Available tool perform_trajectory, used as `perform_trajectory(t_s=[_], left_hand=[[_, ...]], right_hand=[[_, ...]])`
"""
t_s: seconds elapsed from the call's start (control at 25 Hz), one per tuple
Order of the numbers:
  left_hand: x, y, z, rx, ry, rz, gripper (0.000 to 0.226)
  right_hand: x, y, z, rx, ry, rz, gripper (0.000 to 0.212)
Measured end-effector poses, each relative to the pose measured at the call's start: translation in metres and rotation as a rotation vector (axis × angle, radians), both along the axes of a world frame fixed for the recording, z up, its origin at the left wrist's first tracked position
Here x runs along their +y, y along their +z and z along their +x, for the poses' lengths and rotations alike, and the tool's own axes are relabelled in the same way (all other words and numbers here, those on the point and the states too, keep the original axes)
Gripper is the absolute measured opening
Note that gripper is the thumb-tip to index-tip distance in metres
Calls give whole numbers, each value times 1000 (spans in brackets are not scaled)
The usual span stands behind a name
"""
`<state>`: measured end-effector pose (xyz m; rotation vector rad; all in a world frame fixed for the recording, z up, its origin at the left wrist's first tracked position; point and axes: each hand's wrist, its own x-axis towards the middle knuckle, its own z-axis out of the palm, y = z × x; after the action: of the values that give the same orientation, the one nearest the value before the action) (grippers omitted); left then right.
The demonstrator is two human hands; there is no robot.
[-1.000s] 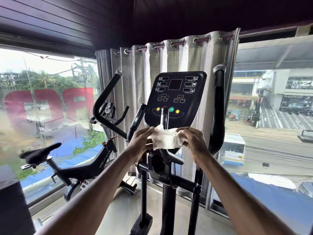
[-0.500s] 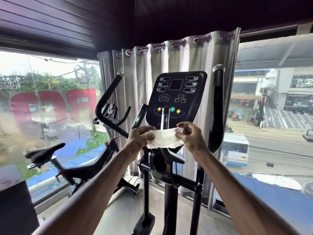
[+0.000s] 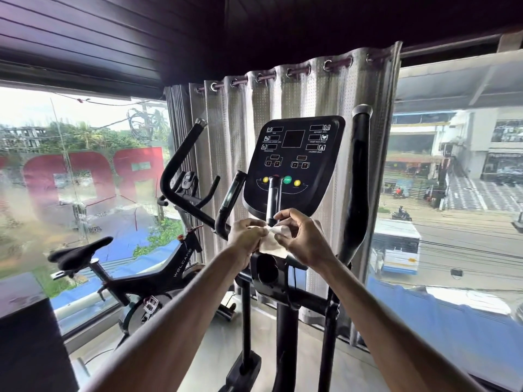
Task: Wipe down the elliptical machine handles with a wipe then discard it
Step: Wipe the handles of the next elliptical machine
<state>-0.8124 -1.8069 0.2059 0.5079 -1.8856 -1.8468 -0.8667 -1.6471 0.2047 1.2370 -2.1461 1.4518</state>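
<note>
Both hands pinch the white wipe just below the console: left hand closed on its left edge, right hand fingertips gripping its right, handles standing clear either side.

Elliptical console between two handles, curtain behind, exercise bike left

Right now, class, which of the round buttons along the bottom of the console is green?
The middle round button, just right of the short upright grip. The two outer buttons are yellow.
</note>
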Motion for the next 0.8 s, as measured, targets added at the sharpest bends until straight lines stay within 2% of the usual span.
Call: perform_trajectory(t_s=[0.08,0.2,0.28,0.36,0.44,0.52,0.6,0.68,0.8], left_hand=[[2,3,2,42,-4,3,21],[6,8,8,88,-2,56,24],[9,10,11,123,-9,91,26],[11,13,12,164,-33,98,25],[13,14,13,185,-37,122,17],[10,15,16,185,-58,118,7],[4,14,18,165,-106,57,18],[1,13,16,170,-105,8,12],[-3,17,0,196,14,-77,8]], right_hand=[[2,1,4,-31,66,28,31],[4,5,4,-143,3,-176,13],[4,6,-3,-208,-68,-175,25],[1,4,-5,-392,-52,-103,41],[-2,1,-5,-580,14,-168,39],[-2,2,-4,-675,54,-271,29],[-5,3,-10,-680,62,-306,22],[-13,2,-15,-632,5,-340,25],[-34,-7,-27,-359,-380,-348,38]])
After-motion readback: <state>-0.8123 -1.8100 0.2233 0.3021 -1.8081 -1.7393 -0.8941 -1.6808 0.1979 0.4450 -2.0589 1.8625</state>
